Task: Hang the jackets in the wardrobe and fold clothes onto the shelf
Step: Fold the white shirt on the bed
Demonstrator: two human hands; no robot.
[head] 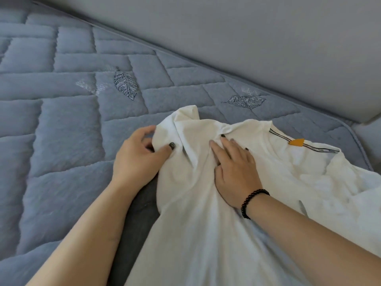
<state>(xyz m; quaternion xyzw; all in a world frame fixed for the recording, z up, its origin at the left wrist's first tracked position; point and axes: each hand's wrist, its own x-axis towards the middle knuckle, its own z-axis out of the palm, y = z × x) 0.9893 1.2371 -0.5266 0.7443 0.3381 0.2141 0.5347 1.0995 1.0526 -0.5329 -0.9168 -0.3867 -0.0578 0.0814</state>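
Note:
A white T-shirt lies spread on the blue quilted mattress, its neckline with an orange tag pointing to the right. My left hand pinches the shirt's left edge by the folded sleeve, thumb on top of the cloth. My right hand, with a dark bead bracelet on the wrist, presses flat on the middle of the shirt with straight fingers. No jacket, wardrobe or shelf is in view.
A grey padded headboard or wall panel runs along the mattress's far edge. A darker grey cloth lies under the shirt's left side. The mattress stretches bare to the left.

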